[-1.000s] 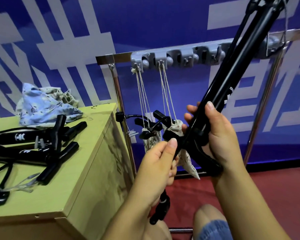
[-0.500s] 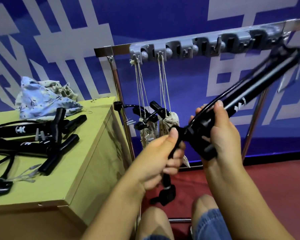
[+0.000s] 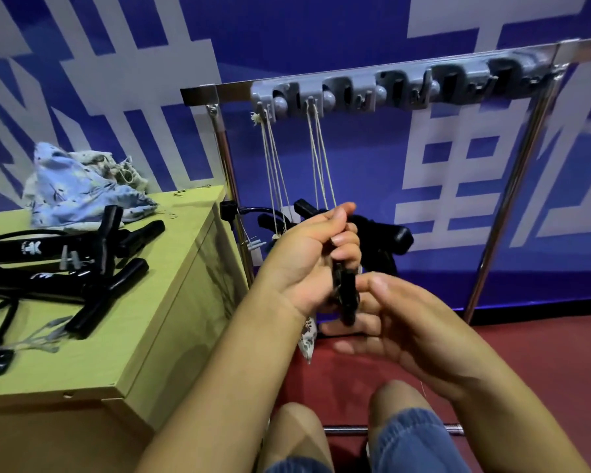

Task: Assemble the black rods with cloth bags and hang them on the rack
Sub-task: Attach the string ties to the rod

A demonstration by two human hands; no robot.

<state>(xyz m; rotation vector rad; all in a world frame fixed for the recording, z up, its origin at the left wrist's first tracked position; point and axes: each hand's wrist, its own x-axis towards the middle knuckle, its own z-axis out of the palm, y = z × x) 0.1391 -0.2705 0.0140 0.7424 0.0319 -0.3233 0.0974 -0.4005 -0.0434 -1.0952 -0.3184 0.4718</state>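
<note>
My left hand point(image 3: 307, 257) is closed around a folded black rod point(image 3: 347, 295) in front of the rack point(image 3: 232, 92). The rod's black grip point(image 3: 394, 237) sticks out to the right, behind my fingers. My right hand point(image 3: 400, 322) lies under the rod's lower end, palm up with the fingers apart, thumb beside the tip. Two cloth bags with rods hang by strings point(image 3: 275, 165) from the left hooks of the grey hook strip point(image 3: 406, 88). The corner of one bag point(image 3: 307, 341) shows below my left wrist.
A green cabinet point(image 3: 144, 329) stands on the left with more black rods point(image 3: 99, 264) and a pile of blue patterned cloth bags point(image 3: 75, 186). The rack's right leg point(image 3: 505, 206) stands over red floor point(image 3: 543, 353). My knees point(image 3: 400, 414) are at the bottom.
The long rod pointing up to the right has come down and folded into my left hand. My right hand has let go of it and dropped below, opening.
</note>
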